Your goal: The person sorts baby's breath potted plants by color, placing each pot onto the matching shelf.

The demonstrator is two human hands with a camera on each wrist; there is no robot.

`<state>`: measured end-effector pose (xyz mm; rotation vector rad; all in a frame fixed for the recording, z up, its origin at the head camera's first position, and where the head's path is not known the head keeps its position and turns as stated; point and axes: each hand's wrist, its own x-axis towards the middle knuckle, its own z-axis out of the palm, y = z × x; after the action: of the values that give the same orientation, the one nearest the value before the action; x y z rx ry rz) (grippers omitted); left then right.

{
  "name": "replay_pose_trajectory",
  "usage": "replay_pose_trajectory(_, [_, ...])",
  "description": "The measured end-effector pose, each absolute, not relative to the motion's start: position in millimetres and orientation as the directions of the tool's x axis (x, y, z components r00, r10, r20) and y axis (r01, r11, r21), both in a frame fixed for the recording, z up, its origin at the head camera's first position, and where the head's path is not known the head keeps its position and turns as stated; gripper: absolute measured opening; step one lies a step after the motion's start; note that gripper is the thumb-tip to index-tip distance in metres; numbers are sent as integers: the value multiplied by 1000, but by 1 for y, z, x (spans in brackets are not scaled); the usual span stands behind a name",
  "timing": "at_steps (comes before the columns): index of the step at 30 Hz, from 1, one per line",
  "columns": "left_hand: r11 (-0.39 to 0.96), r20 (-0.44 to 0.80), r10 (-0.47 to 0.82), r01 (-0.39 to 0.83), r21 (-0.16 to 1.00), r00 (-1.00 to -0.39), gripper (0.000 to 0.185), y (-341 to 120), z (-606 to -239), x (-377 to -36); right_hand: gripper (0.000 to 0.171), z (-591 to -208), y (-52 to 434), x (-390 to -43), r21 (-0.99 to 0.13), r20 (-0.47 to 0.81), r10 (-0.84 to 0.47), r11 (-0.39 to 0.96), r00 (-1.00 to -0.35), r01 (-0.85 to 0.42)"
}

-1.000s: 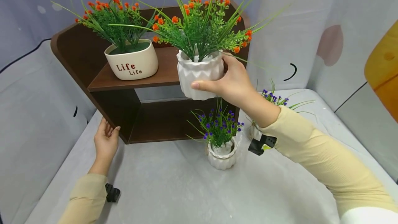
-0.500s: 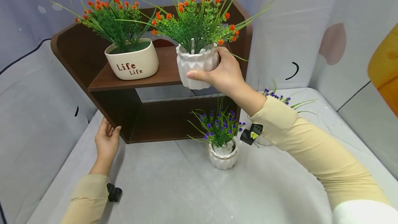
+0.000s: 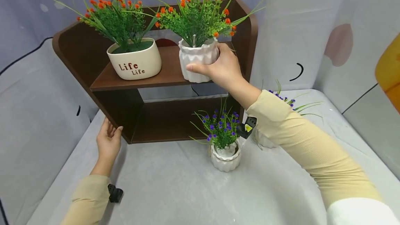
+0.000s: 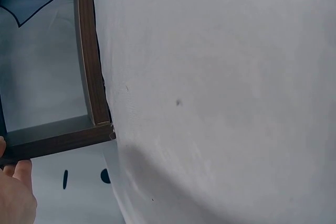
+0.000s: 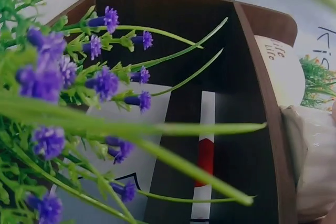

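White ridged pot (image 3: pixel 197 60) with orange flowers sits on the upper board of the brown shelf (image 3: pixel 168 74), upper centre of the head view. Right hand (image 3: pixel 223 67) grips its side, fingers curled round. "Life" pot (image 3: pixel 134 60) just left of it. Left hand (image 3: pixel 107 141) touches the shelf's lower left corner, fingers straight (lower left). Purple-flower pot (image 3: pixel 225 155) on the table below.
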<state>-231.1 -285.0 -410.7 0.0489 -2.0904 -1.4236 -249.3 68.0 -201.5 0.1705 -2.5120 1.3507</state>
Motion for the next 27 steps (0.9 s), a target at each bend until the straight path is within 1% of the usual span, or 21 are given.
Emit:
replay_pose_trajectory(5, [406,458,-353,307,861,-816,61,-286,-409,-231,80,-201,65,-252,-788,310,23,566,-951,-243])
replay_pose_trajectory(8, [410,462,-352,310,858,-814,61,-287,-409,-231,83,-199,63,-255,-778,300,22,585,-954,-231])
replay_pose_trajectory(12, [412,466,-359,310,857,-809,61,-287,-410,-229,94,-197,59,-259,-772,271,27,604,-962,-200])
replay_pose_trajectory(21, [404,487,-355,339,849,-798,62,-289,-409,-230,91,-191,51,-268,-762,250,32,623,-968,-176])
replay_pose_trajectory(27, [413,491,-359,337,846,-794,61,-291,-408,-233,91,-191,48,-273,-751,247,39,639,-968,-166])
